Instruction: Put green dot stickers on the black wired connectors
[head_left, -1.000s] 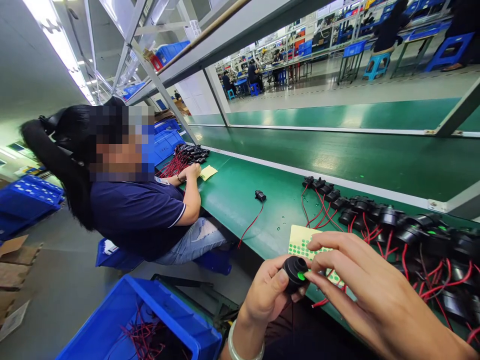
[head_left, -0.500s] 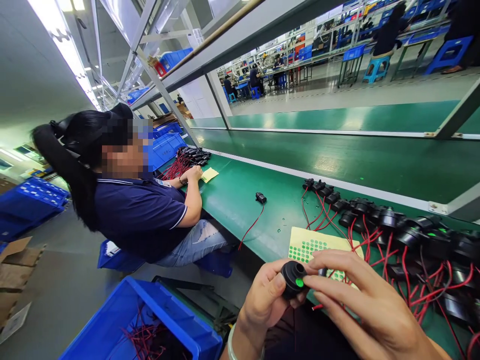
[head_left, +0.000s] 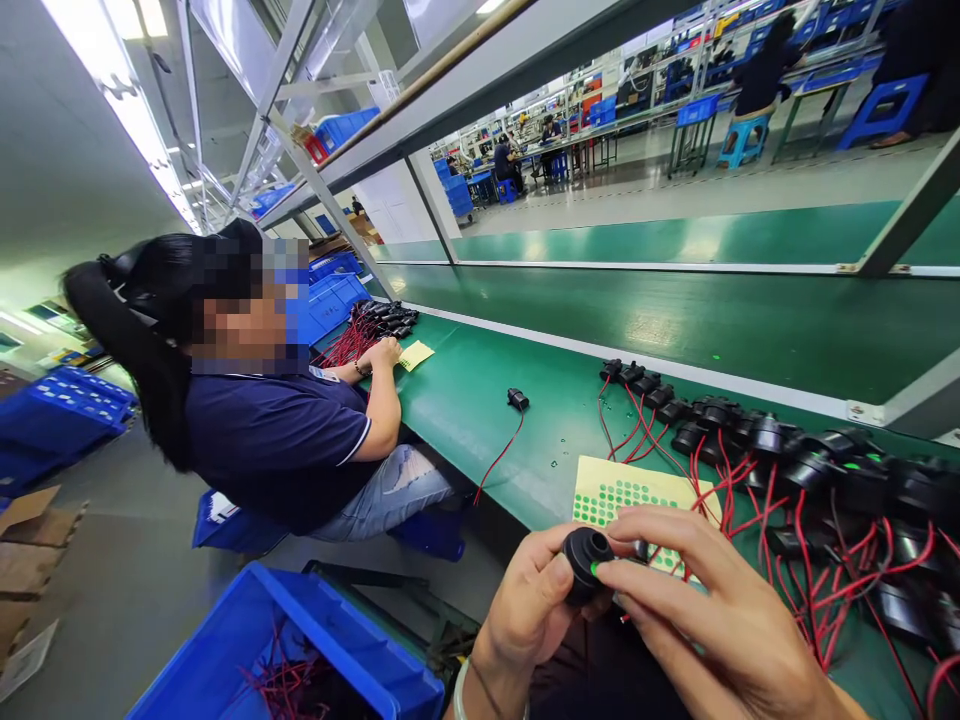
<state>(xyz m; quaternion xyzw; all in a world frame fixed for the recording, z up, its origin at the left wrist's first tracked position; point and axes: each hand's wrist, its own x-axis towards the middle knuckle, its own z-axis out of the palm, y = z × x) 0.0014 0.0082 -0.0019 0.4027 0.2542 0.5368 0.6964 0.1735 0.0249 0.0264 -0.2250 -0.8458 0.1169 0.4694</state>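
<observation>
A round black part with a hole in its top is held by my left hand, the thumb pressed on its side. My right hand touches the same part from the right, a fingertip on a green dot that is now mostly covered. Just beyond my hands lies a yellow sheet with rows of green dots. Many black parts with red wires are piled to the right of it. A single black part with a red wire lies farther left.
At the left a seated person works at the green bench, near another wired pile and a small yellow sheet. A blue bin with red-wired parts stands at the lower left. Metal frame posts rise behind the bench.
My right fingertip has moved over the green dot on the black part, covering more of it. The view has shifted slightly.
</observation>
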